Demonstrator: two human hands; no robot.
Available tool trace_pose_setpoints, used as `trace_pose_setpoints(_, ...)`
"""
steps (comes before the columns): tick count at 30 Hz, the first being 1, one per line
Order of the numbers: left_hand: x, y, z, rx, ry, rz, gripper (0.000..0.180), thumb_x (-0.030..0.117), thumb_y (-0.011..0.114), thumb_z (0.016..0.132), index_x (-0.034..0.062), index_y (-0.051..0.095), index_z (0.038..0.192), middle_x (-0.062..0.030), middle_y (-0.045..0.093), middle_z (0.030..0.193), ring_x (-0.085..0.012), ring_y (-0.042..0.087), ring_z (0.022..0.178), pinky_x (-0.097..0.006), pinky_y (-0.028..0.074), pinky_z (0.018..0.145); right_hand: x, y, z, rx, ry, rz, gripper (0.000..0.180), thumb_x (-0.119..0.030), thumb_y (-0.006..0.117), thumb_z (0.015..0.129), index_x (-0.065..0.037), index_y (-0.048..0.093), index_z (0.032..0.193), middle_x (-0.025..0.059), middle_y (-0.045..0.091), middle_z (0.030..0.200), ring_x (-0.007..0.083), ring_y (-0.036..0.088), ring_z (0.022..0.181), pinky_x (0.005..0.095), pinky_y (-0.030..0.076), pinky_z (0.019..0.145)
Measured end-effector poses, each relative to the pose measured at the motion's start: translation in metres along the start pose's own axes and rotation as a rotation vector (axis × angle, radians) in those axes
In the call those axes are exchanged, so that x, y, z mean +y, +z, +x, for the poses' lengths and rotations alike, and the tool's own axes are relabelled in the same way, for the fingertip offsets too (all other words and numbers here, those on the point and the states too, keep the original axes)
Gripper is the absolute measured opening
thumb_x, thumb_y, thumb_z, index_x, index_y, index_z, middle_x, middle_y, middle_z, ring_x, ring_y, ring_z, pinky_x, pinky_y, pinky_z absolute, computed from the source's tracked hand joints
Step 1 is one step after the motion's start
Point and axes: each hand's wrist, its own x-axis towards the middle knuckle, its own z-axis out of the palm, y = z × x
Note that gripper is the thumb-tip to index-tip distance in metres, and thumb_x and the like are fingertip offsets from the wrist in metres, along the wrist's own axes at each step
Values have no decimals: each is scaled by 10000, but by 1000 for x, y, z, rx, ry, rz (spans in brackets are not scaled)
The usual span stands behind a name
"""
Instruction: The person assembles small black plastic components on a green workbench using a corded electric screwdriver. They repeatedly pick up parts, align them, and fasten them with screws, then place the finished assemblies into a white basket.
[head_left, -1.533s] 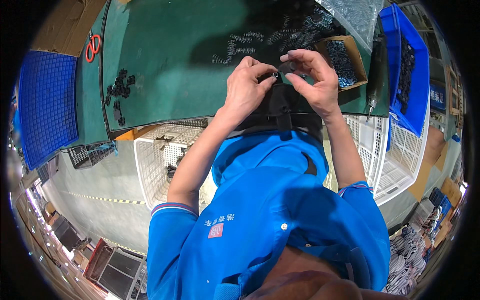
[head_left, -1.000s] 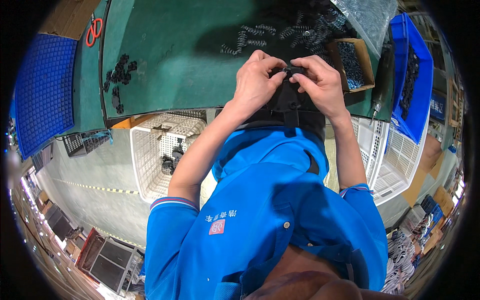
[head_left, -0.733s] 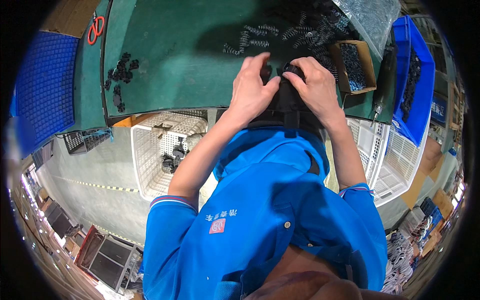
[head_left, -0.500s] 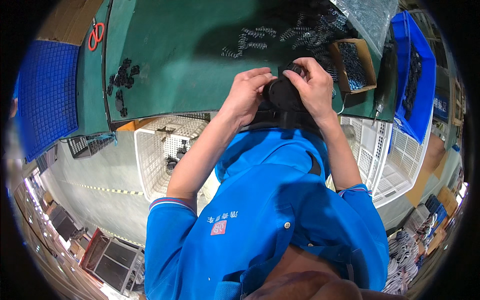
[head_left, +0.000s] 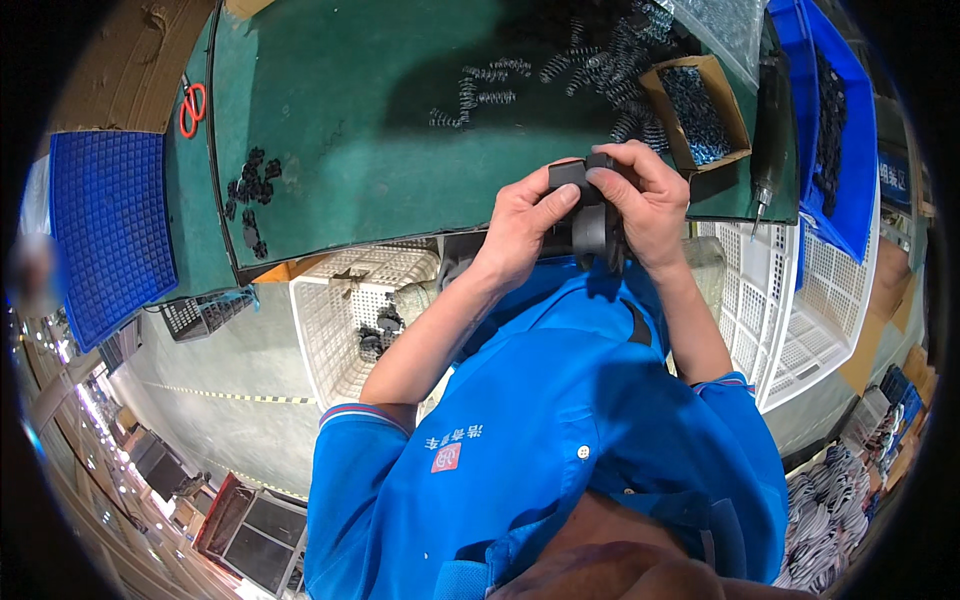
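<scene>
Left hand [head_left: 522, 222] has moved in onto the black part [head_left: 594, 237], pinching its far end now, and right hand [head_left: 654, 212] grips it too.

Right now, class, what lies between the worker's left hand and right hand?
Black parts, gripped by both, lie between the left hand and the right hand in the head view; whether they are one joined piece is unclear.
</scene>
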Motion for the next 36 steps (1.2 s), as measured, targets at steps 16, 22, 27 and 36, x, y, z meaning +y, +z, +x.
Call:
trace_pose_setpoints(16,68,-1,17,-7,411,1233,286,250,690,864,39,665,1055,-115,613,866,-284,610,825,-368,464,725,21,11,-3,-70,80,200,327,-24,711,852,33,652,1168,53,667,914,70,593,696,236,484,601)
trace_pose_setpoints(22,30,-17,45,71,844,1685,430,196,789,697,48,645,1074,-97,558,921,-296,544,932,-432,399,859,59,8,23,-47,-389,-626,246,0,635,800,-29,669,1042,107,640,909,292,655,724,355,521,617)
trace_pose_setpoints(27,20,-21,37,27,793,1687,518,148,747,734,-67,586,1176,-170,572,1081,-328,536,1114,-477,333,1036,69,9,17,-10,-395,-709,201,-16,655,813,-42,679,1010,102,636,878,296,659,738,354,530,619)
trace_pose_setpoints(36,33,-11,35,28,551,1827,447,231,726,799,42,602,1185,-109,606,1036,-306,565,1003,-447,400,898,65,3,20,-128,-457,-725,238,11,637,762,-37,644,994,103,606,850,302,643,709,380,517,580)
